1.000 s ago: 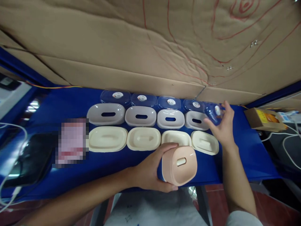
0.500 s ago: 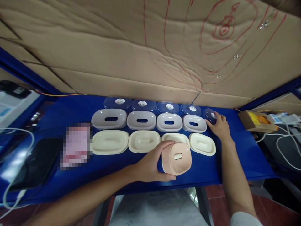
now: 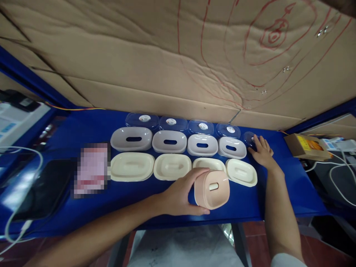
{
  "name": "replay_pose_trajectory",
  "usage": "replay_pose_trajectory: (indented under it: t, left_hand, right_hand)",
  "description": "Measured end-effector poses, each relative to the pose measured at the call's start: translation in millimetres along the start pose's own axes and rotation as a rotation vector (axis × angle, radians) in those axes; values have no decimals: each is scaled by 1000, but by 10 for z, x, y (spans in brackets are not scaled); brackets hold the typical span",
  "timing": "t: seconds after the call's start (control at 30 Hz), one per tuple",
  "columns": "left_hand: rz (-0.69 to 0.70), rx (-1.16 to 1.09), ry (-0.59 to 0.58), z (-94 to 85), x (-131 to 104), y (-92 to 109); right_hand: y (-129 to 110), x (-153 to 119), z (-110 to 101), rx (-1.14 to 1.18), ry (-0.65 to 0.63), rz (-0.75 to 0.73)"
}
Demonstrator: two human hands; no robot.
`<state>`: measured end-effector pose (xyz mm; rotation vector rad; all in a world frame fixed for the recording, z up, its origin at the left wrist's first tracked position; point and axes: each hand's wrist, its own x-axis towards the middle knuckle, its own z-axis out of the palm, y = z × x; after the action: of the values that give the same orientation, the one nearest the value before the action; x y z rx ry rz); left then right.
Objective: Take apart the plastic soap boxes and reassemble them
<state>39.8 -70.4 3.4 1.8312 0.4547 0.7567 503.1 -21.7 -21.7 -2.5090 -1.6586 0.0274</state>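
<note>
My left hand [image 3: 182, 193] is wrapped round a peach soap dish [image 3: 218, 194] with a slot in its bottom, tilted above the front of the table. A cream piece shows through the slot. My right hand [image 3: 263, 150] lies with its fingers stretched out on the rightmost clear lid [image 3: 248, 139], partly covering it. Four rows' worth of pieces stand around: clear lids with round labels [image 3: 203, 127] at the back, pale slotted dishes [image 3: 169, 142] before them, and cream oval trays [image 3: 172, 167] in front. The held dish hides part of one cream tray [image 3: 209, 163].
A blue table [image 3: 133, 198] bears everything, with a cardboard wall [image 3: 139, 63] behind it. On the left lie a black device [image 3: 41, 189] with a white cable and a blurred-out pink item [image 3: 93, 167]. An open cardboard box [image 3: 306, 146] and cables stand at the right.
My right hand's fingers have moved from the lid's side onto its top. My left hand still holds the peach dish, almost unmoved. The whole view has shifted slightly.
</note>
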Motion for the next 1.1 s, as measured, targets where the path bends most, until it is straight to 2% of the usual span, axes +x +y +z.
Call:
replay_pose_trajectory:
  t: [0.3,0.53,0.7,0.87,1.0,1.1]
  left_hand:
    - [-51,30,-19,14,-18,-4]
    - [-70,10,-40,18,0,26]
    - [-74,-1,-33,21,1,24]
    - [-75,8,-46,28,-5,16]
    - [-63,-13,-39,27,-6,21]
    - [-24,-26,-33,21,10,30]
  right_hand:
    - [-52,0,-66,47,227,-84]
    - [-49,118,38,139,330,-222]
    - [-104,125,94,181,329,-296]
    - [-155,54,70,199,295,-292]
    - [-270,-14,-36,233,306,-293]
    - [-494,-140,-183,292,301,-373]
